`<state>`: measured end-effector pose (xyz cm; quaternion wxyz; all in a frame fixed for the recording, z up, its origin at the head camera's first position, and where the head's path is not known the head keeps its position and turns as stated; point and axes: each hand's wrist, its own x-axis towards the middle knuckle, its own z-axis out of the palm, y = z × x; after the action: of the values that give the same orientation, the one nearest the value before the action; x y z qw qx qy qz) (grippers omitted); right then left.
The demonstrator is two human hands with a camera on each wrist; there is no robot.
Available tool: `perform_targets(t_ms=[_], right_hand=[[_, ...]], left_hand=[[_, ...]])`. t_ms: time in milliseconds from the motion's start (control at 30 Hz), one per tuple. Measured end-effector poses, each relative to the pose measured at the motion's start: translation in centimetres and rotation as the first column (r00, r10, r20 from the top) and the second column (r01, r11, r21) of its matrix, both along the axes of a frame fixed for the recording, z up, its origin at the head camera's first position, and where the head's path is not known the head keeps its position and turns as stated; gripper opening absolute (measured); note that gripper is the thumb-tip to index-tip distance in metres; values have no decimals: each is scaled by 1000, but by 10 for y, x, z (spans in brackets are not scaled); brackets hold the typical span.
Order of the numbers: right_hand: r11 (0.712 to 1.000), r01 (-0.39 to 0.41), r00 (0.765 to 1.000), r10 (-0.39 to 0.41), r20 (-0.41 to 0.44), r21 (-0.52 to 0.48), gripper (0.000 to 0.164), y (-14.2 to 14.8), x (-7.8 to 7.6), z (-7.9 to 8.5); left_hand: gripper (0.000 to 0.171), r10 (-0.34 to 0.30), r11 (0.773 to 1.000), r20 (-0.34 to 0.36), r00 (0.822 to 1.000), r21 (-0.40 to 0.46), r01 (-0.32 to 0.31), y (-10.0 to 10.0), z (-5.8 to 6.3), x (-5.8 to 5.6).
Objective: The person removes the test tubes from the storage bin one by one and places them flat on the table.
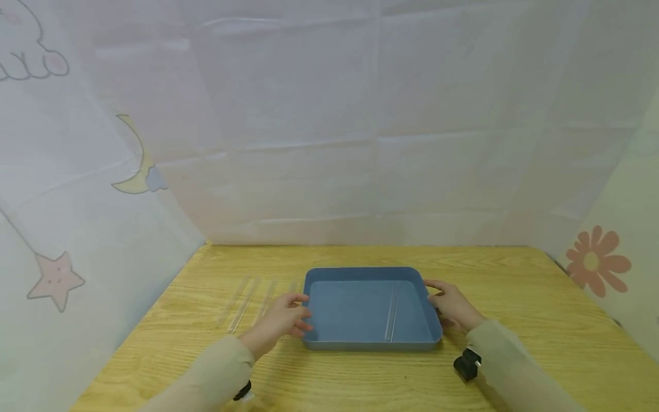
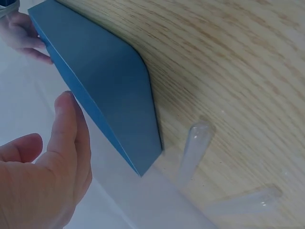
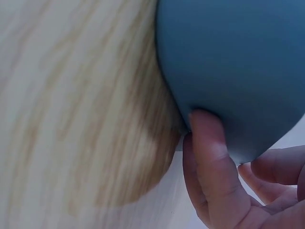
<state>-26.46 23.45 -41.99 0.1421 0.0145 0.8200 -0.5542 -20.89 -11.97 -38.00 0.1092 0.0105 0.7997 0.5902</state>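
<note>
A shallow blue tray (image 1: pixel 355 309) lies on the wooden table, with one long clear strip (image 1: pixel 393 313) slanting across its right half. My left hand (image 1: pixel 283 317) hovers at the tray's left rim, fingers spread and relaxed; in the left wrist view they stand beside the wall with a gap. At the right side, my right hand (image 1: pixel 452 303) touches the tray. One of its fingers (image 3: pixel 212 148) rests nearly straight against the outer wall low down, while other fingertips are close to the rim. Several more clear strips (image 1: pixel 241 312) lie left of the tray, partly behind the left hand.
The wooden table (image 1: pixel 515 286) reaches back to a pale hanging sheet (image 1: pixel 329 171) with printed shapes at its sides. Wood surface shows behind, in front of and right of the tray. A black wrist device (image 1: pixel 467 365) sits under the right sleeve.
</note>
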Motion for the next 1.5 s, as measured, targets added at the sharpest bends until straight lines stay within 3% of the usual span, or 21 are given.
perform_targets(t_ms=[467,767,1200,1500], right_hand=[[1000,12,1000,-12,-9,-5,49,-9,2,-8],[1000,9,1000,-8,-24,24,49,-4,0,-4],[1000,19,1000,-19,-4,21,50,-1,0,-3],[999,23,1000,-23,-3,26,50,-2,-2,-1]], left_hand=[[46,-17,1000,49,999,7,17,14,-9,3],[46,-111,994,40,993,25,110,33,-11,-3],[43,-148,987,95,984,-54,154,50,-10,-11],[36,-199,970,131,971,-117,215,65,-7,-18]])
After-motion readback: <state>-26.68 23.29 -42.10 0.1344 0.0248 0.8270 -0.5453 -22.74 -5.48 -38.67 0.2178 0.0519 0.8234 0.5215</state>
